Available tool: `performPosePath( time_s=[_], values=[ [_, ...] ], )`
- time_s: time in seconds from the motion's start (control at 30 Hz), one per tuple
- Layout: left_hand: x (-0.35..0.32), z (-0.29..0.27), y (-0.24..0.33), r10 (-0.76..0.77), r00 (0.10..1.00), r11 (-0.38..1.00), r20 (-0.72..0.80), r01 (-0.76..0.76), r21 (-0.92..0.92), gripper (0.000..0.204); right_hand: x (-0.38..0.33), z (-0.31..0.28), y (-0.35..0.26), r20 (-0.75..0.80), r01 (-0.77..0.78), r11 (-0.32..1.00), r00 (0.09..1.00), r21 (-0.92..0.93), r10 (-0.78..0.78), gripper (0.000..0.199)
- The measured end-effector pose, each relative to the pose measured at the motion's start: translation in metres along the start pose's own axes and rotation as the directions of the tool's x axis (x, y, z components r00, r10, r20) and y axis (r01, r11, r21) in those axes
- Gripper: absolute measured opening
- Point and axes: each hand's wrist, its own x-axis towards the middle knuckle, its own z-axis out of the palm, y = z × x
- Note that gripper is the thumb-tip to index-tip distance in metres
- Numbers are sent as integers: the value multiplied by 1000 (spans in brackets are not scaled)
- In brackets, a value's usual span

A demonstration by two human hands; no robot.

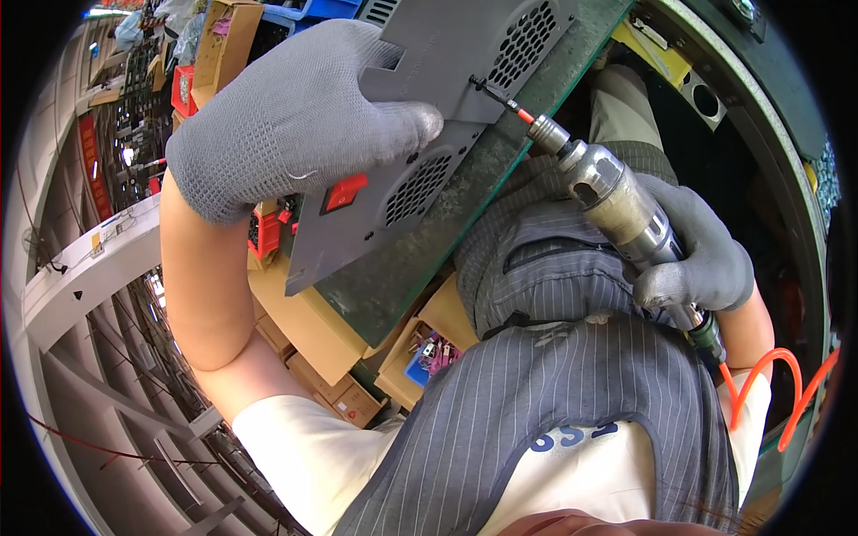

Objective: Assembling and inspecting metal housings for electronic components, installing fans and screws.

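My left hand [286, 116], in a grey knit glove, grips a grey sheet-metal panel [438, 67]. Its thumb lies across the panel's face, while the other fingers are mostly hidden. The panel carries two honeycomb vents and a red rocker switch [344, 191]. In my gloved right hand [706, 255] is a metal pneumatic screwdriver [626, 210], with the fingers wrapped round its body. Its thin bit points up and left, and the tip meets the panel at a small dark screw beside the upper vent. Whether the screw is seated cannot be made out.
The panel rests over a dark green-edged workbench [393, 277]. An orange coiled air hose [786, 357] trails from the screwdriver at right. Cardboard boxes [308, 313], a blue bin [417, 366] of small parts and red bins [265, 234] stand at left and below.
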Motion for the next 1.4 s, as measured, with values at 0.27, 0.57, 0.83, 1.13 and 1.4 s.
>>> performPosePath(
  time_s=[0.27, 0.57, 0.83, 1.13, 1.4],
  values=[
    [-7, 10, 8, -32, 996, 997, -85, 26, -78, 42, -1, -1, -10, 21, 40, 991, 999, -128, -37, 69],
    [-76, 80, 17, 372, 922, 839, -106, -383, -386, 35, -6, -12, 21, -20, -85, 985, 996, -151, 83, 67],
    [11, 199, -24, 77, 996, -481, 34, 67, -874, 33, 6, -14, 65, -14, -68, 987, 998, -149, 67, 65],
    [20, 218, -16, 78, 996, -726, -51, 21, -687, 34, 7, -12, 64, -16, -103, 992, 995, -71, 102, 64],
    [26, 220, -16, -37, 989, -580, -140, -135, -803, 30, 0, -6, 56, -22, -71, 995, 997, 64, 72, 66]
  ],
)
